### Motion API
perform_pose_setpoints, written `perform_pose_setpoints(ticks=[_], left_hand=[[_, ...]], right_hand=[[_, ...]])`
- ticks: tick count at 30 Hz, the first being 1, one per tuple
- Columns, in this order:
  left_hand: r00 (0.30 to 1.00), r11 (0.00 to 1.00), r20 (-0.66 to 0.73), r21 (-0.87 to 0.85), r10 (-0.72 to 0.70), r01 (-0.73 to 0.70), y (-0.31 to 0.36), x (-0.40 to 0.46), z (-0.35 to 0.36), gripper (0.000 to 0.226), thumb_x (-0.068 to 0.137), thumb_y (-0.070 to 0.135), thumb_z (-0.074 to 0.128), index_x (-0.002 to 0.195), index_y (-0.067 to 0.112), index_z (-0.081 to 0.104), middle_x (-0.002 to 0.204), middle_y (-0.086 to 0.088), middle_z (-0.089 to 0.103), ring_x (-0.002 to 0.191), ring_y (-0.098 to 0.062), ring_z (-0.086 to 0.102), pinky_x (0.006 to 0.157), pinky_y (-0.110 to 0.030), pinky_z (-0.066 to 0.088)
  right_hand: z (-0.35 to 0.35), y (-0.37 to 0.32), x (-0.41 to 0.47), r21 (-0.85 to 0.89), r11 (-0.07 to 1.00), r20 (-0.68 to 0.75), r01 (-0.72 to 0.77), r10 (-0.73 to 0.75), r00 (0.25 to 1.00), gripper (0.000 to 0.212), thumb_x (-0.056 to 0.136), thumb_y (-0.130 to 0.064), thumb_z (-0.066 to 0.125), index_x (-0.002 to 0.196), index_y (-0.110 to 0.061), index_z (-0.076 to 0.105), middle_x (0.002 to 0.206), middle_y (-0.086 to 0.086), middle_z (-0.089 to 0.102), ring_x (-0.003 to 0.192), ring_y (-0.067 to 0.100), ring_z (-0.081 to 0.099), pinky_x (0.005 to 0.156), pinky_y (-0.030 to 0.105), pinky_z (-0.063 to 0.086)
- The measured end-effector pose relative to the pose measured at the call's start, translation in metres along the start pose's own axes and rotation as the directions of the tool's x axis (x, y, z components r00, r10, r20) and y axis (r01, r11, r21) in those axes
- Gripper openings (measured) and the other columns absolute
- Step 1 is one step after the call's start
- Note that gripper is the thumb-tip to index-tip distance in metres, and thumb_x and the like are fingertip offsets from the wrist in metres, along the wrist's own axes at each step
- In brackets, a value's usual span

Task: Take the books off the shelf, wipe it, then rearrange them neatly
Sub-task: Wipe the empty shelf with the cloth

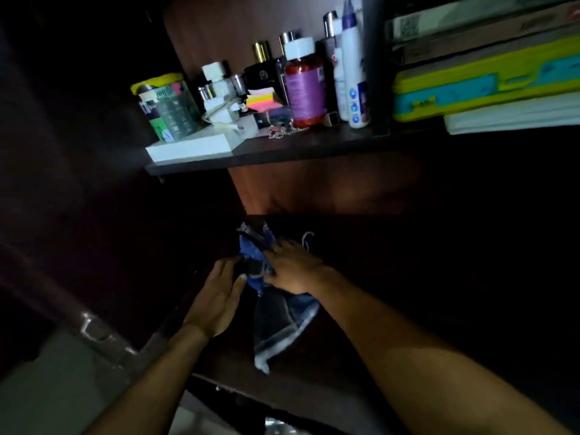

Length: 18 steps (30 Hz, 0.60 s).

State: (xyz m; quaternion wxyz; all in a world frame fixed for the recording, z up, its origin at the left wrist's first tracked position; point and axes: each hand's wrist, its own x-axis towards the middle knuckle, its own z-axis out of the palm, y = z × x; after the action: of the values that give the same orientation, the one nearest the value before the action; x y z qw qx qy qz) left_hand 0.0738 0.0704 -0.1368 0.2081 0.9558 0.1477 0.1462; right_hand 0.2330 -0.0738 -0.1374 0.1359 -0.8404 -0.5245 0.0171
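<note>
A dim home cupboard: a dark wooden shelf (282, 152) crowded with perfume bottles (263, 62), a pill bottle (303, 86) and stacked books (483, 80).

upper shelf (282, 153): bottles (306, 86) left; stacked books (489, 80) right | below: cloth (270, 277) between both hands

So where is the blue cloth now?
In the head view it lies low at centre on the dark lower shelf: the cloth sits between both hands, the right hand gripping it, the left hand beside it.
</note>
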Motion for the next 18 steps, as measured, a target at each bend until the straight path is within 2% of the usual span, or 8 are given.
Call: perform_pose_setpoints(ticks=[2, 4, 7, 10, 11, 13, 15, 18], left_hand=[[1.000, 0.999, 0.008, 0.039, -0.006, 0.006, 0.000, 0.003, -0.001, 0.044, 0.108, 0.038, 0.038, 0.151, 0.024, 0.039, 0.150, 0.004, 0.038, 0.138, -0.016, 0.043, 0.113, -0.027, 0.032], [1.000, 0.998, -0.006, 0.067, -0.009, 0.010, 0.001, -0.005, -0.003, 0.046, 0.109, 0.038, 0.036, 0.153, 0.025, 0.036, 0.154, 0.002, 0.036, 0.140, -0.021, 0.041, 0.115, -0.034, 0.034], [0.998, 0.989, 0.043, 0.142, -0.050, 0.043, -0.001, -0.016, 0.000, 0.050, 0.109, 0.039, 0.033, 0.157, 0.024, 0.032, 0.160, -0.002, 0.033, 0.144, -0.025, 0.037, 0.119, -0.039, 0.030], [0.989, 0.976, 0.119, 0.207, -0.093, 0.067, 0.001, -0.040, -0.002, 0.054, 0.110, 0.040, 0.031, 0.161, 0.024, 0.025, 0.168, -0.006, 0.021, 0.154, -0.025, 0.021, 0.126, -0.044, 0.014], [0.987, 0.973, 0.134, 0.225, -0.086, 0.054, 0.003, -0.045, -0.002, 0.054, 0.110, 0.039, 0.030, 0.162, 0.024, 0.023, 0.169, -0.006, 0.018, 0.156, -0.023, 0.016, 0.126, -0.044, 0.010], [0.985, 0.965, 0.145, 0.259, -0.092, 0.052, 0.009, -0.056, -0.002, 0.053, 0.111, 0.038, 0.028, 0.162, 0.026, 0.021, 0.171, -0.003, 0.014, 0.157, -0.020, 0.010, 0.126, -0.045, 0.008], [0.986, 0.960, 0.138, 0.273, -0.097, 0.057, 0.013, -0.064, 0.001, 0.052, 0.111, 0.040, 0.028, 0.161, 0.029, 0.022, 0.171, 0.000, 0.013, 0.157, -0.018, 0.009, 0.126, -0.043, 0.009], [0.987, 0.946, 0.126, 0.319, -0.103, 0.058, 0.009, -0.059, -0.005, 0.053, 0.107, 0.052, 0.031, 0.157, 0.035, 0.030, 0.167, 0.006, 0.024, 0.152, -0.020, 0.026, 0.120, -0.044, 0.023]], right_hand=[[-0.009, 0.008, -0.033, 0.077, 0.997, -0.034, 0.016, -0.013, 0.999, 0.044, 0.098, -0.031, 0.057, 0.135, -0.007, 0.057, 0.138, 0.017, 0.055, 0.132, 0.033, 0.046, 0.112, 0.036, 0.029], [-0.016, 0.006, -0.078, 0.083, 0.996, -0.052, 0.019, -0.015, 0.999, 0.042, 0.097, -0.023, 0.060, 0.135, -0.006, 0.059, 0.136, 0.015, 0.058, 0.128, 0.033, 0.051, 0.109, 0.035, 0.035], [-0.021, 0.002, -0.137, 0.009, 1.000, -0.100, -0.014, 0.015, 0.995, 0.052, 0.095, -0.024, 0.062, 0.144, -0.011, 0.047, 0.148, 0.014, 0.041, 0.121, 0.036, 0.055, 0.102, 0.042, 0.044], [-0.029, -0.008, -0.185, 0.035, 0.995, -0.142, -0.093, 0.097, 0.985, 0.064, 0.092, -0.024, 0.063, 0.150, -0.023, 0.035, 0.156, 0.011, 0.026, 0.111, 0.039, 0.060, 0.089, 0.047, 0.053], [-0.032, 0.001, -0.195, 0.023, 0.991, -0.167, -0.129, 0.132, 0.977, 0.064, 0.093, -0.028, 0.059, 0.152, -0.026, 0.033, 0.159, 0.007, 0.028, 0.117, 0.038, 0.058, 0.094, 0.048, 0.050], [-0.037, 0.024, -0.210, -0.127, 0.952, -0.181, -0.279, 0.254, 0.950, 0.059, 0.095, -0.041, 0.042, 0.152, -0.029, 0.036, 0.159, 0.000, 0.037, 0.143, 0.033, 0.040, 0.115, 0.057, 0.023], [-0.041, 0.052, -0.217, -0.236, 0.873, -0.166, -0.426, 0.396, 0.903, 0.060, 0.097, -0.050, 0.030, 0.151, -0.025, 0.042, 0.158, -0.002, 0.041, 0.153, 0.029, 0.019, 0.119, 0.062, 0.003], [-0.049, 0.073, -0.205, -0.193, 0.848, -0.119, -0.494, 0.479, 0.870, 0.095, 0.075, -0.068, 0.008, 0.148, -0.017, 0.042, 0.153, 0.008, 0.043, 0.144, 0.032, 0.034, 0.118, 0.048, 0.025]])
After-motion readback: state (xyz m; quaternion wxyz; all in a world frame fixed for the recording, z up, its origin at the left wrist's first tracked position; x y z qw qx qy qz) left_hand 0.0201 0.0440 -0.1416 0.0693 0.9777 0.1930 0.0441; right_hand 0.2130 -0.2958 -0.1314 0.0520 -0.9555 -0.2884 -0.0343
